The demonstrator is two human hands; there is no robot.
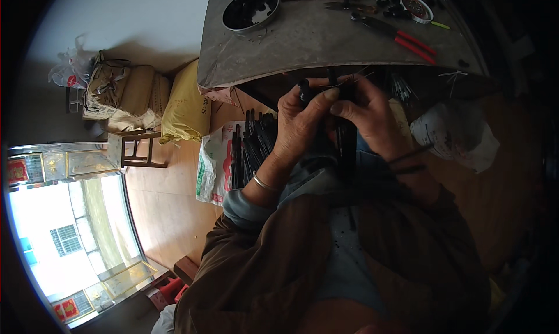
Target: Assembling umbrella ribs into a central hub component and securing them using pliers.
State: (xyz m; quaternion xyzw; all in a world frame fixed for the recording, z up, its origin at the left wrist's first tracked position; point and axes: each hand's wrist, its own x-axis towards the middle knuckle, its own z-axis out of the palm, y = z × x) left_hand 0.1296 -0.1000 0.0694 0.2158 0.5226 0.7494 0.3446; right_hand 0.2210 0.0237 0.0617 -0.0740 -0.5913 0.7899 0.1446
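My left hand (296, 119) is closed round a black rod-like piece (304, 93), whose round end pokes out beside the fingers. Its thumb presses near a thin pale wire (329, 86). Close on its right, my right hand (374, 117) is closed too, thumb and fingertips pinching at the same dark work. Below the hands a long black bundle (346, 145) hangs toward my lap. Whether it joins the rod-like piece cannot be made out in the shadow. Both hands are just off the table's near edge.
On the grey table (303, 48) lie red-handled pliers (402, 40), a bowl of small black parts (250, 11) and a small white dish (416, 9). Black rods (256, 145) lie left on a plastic sack (213, 165). A yellow sack (187, 104) and a white bag (454, 133) stand on the floor.
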